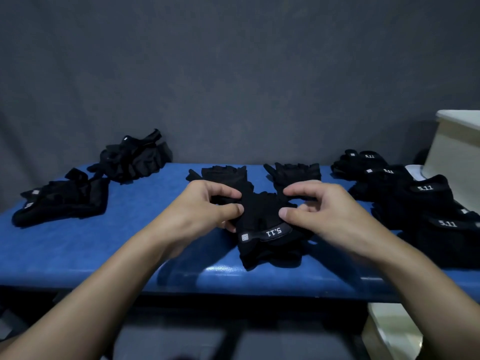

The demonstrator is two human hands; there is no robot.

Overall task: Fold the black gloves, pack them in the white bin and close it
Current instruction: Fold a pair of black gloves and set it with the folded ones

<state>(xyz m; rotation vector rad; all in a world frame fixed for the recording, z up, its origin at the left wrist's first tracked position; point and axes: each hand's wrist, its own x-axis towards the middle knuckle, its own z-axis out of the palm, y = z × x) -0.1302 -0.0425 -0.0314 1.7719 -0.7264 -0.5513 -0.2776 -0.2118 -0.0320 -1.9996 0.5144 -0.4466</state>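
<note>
The glove (265,219) being worked on lies near the front middle of the blue tabletop (155,242), its labelled wrist strap toward the person and its finger end bunched up between the two hands. The left hand (202,206) pinches its left side and the right hand (324,211) its right side. On both, the fingers (231,210) are curled in, thumb against fingertips, with black cloth caught between them. I judge this to be a fold under way, not finished. Just behind lie a flat glove (224,175) and a second flat glove (294,172) side by side, probably next in line. At the right end a stack of gloves (415,198) with straps showing looks already folded. It sits near the white bin (457,152), whose inside is out of sight, so I cannot tell whether anything is packed. On the left, a near heap (59,203) and a far heap (132,159) look unfolded. The job seems roughly midway: more folding remains, then packing and closing.
</note>
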